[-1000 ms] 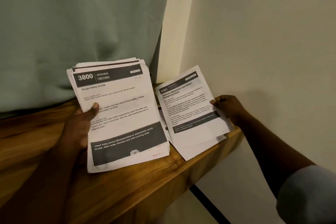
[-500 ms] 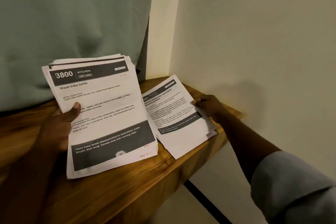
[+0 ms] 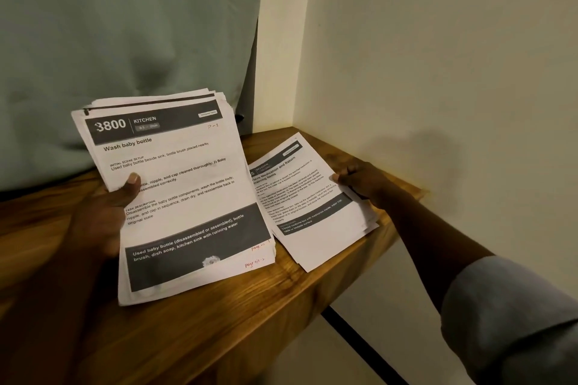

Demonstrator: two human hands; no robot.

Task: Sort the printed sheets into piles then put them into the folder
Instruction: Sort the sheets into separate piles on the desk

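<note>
Gripping thick stack (image 3: 194,197) in left hand (image 3: 106,216), pinching small pile (image 3: 312,228) with right hand (image 3: 362,181); risks overhanging sheets slipping off shelf (image 3: 219,328) edge.

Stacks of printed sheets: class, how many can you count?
2. The thick stack is gripped by the left hand; the thinner pile lies on the wooden shelf, right hand pinching its edge.

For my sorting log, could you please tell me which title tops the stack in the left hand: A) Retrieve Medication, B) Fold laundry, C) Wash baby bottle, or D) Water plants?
C: the top sheet of the stack gripped by the left hand reads 3800 KITCHEN, Wash baby bottle.
</note>
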